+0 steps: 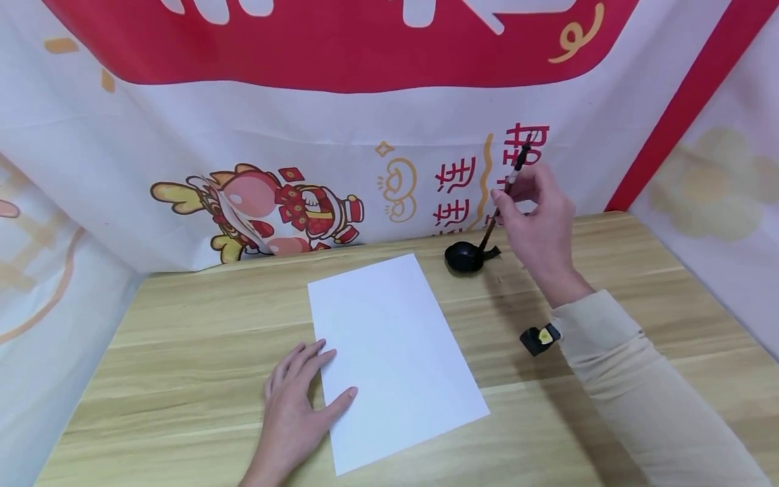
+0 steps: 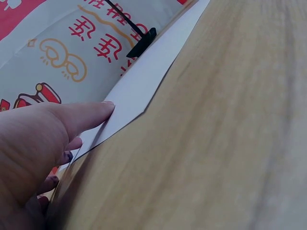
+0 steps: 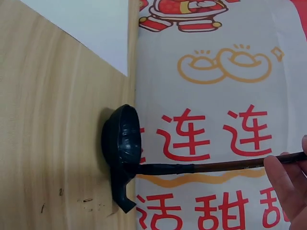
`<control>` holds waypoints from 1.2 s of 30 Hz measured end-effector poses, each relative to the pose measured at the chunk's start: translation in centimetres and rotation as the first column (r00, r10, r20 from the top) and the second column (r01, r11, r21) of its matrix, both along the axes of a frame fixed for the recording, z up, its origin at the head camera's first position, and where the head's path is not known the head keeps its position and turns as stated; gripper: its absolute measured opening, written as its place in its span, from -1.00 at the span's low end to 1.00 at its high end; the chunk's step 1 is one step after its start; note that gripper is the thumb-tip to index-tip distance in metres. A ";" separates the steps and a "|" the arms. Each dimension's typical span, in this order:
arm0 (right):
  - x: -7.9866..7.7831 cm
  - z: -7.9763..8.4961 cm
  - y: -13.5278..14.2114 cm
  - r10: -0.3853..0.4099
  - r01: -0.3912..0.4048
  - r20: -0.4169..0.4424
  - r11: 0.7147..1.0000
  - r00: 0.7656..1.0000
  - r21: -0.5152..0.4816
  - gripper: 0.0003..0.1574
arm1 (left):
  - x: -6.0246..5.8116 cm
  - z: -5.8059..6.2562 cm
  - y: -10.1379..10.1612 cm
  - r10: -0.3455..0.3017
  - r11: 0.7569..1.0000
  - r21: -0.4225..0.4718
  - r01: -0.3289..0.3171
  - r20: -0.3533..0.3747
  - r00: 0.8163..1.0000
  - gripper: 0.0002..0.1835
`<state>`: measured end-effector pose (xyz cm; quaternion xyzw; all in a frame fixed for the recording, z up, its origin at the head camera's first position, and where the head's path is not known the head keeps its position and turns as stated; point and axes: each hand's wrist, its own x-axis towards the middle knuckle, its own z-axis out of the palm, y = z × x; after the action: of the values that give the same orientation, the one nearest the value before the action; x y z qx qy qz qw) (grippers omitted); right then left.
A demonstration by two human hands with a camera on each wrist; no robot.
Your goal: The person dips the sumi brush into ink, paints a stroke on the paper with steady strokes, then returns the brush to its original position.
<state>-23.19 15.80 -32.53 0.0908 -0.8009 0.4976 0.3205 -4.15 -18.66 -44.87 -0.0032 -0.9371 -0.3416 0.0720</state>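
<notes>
My right hand [image 1: 541, 220] pinches a writing brush [image 3: 220, 166] by the upper part of its brown handle. The brush slants down, its tip at the rim of a small black ink dish [image 1: 464, 258] with a curved stem on one side. In the right wrist view the dish [image 3: 122, 139] shows its hollow, and the brush head lies against the edge by the stem. A blank white sheet of paper [image 1: 395, 365] lies to the left of the dish. Spread fingers of my left hand [image 1: 298, 399] rest on the sheet's left edge, thumb on the paper [image 2: 139, 86].
A small black object with a yellow patch [image 1: 538, 338] sits on the wooden table [image 1: 201, 352] beside my right sleeve. Dark ink specks [image 3: 86, 200] mark the wood near the dish. A printed cloth backdrop [image 1: 341, 128] hangs along the table's far edge.
</notes>
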 end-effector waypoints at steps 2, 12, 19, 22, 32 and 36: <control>-0.1 0.1 0.2 -0.015 0.015 -0.008 1.000 1.000 -0.016 -0.66 | 0.0 0.0 0.0 -0.001 1.000 -0.001 0.001 0.001 1.000 -0.27; -0.7 -0.1 -0.2 0.004 -0.004 -0.036 1.000 0.999 0.005 -0.66 | -0.3 0.2 -0.1 0.003 1.000 -0.008 -0.003 0.002 1.000 -0.28; -0.5 0.3 0.0 -0.019 0.019 -0.021 1.000 1.000 -0.021 -0.65 | -0.3 0.2 -0.1 0.008 1.000 -0.004 -0.008 0.009 1.000 -0.29; -0.4 0.6 -0.3 -0.017 0.017 -0.029 1.000 0.999 -0.024 -0.66 | -0.3 0.2 -0.1 0.008 1.000 0.002 -0.009 0.013 1.000 -0.29; -0.7 -0.6 -1.3 -0.004 0.004 0.006 1.000 1.000 0.019 -0.70 | 0.1 -0.1 0.0 0.030 0.999 0.021 -0.031 0.059 0.998 -0.27; -0.9 -0.5 -1.1 -0.016 0.016 0.001 1.000 1.000 0.013 -0.69 | 0.0 0.1 0.0 0.026 0.999 0.018 -0.027 0.034 0.999 -0.28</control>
<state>-24.12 14.73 -33.05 0.0863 -0.8049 0.4900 0.3235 -4.14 -18.66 -44.74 0.0158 -0.9349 -0.3494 0.0607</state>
